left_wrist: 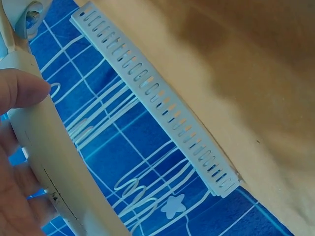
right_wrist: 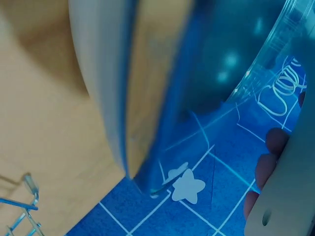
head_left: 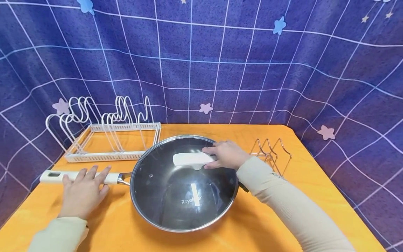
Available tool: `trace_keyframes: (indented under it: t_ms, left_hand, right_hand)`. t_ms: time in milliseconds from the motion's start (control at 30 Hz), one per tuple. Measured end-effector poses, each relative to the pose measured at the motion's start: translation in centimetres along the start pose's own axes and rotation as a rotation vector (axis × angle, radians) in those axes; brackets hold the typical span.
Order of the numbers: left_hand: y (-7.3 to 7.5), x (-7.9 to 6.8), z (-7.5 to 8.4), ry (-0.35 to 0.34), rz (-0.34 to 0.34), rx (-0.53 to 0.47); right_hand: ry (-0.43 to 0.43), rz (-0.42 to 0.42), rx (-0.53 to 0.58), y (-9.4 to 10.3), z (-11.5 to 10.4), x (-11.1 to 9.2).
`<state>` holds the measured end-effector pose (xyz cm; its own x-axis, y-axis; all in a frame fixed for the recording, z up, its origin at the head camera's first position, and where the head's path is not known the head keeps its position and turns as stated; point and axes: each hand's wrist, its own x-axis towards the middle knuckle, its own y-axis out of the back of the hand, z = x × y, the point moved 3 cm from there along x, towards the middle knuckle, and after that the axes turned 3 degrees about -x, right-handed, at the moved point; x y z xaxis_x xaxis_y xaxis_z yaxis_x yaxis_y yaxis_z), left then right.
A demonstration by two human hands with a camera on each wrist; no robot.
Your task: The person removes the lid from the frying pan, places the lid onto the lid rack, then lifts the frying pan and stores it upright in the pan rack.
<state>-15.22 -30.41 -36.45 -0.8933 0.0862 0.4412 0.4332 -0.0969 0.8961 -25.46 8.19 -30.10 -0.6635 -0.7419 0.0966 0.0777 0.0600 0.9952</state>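
A wok with a long cream handle (head_left: 111, 178) stands in the middle of the table, under a glass lid (head_left: 163, 203) with a metal rim. My left hand (head_left: 82, 194) grips that cream handle, its thumb across one side and fingers round the other in the left wrist view. Across the lid's top runs a white lid handle (head_left: 187, 159). My right hand (head_left: 229, 154) holds its right end, with fingers (right_wrist: 266, 169) curled behind it in the right wrist view. A dark side grip (head_left: 243, 186) shows at the wok's right, partly behind the right sleeve.
A white pot rack (head_left: 107, 156) with tall wire loops stands at the back left, close behind the wok's handle. To the right is a small metal wire rack (head_left: 277, 157), partly covered by the right arm. A blue curtain (head_left: 236, 77) with stars hangs behind the orange table (head_left: 252, 224).
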Motion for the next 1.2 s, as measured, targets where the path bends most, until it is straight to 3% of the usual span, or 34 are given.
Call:
trace_keyframes:
  t_ms: [233,567,867,1067,1200]
  left_hand:
    - [0.1,0.1,0.1,-0.004,-0.019,0.011]
    - [0.2,0.0,0.1,-0.060,0.066,0.024]
    - [-0.1,0.1,0.0,-0.083,0.097,0.030]
    - [0.0,0.0,0.0,-0.069,0.083,0.023]
    - [0.0,0.0,0.0,-0.074,0.092,0.023]
  right_hand:
    - [0.032,0.081,-0.010,-0.4,-0.3,-0.5]
    - [0.044,0.123,0.039,-0.4,-0.5,-1.4]
    - [-0.053,0.199,0.008,-0.6,-1.7,-2.3]
    - [-0.171,0.258,0.088,-0.7,-2.7,-2.9]
    - [-0.224,0.276,0.084,-0.6,-3.4,-3.4]
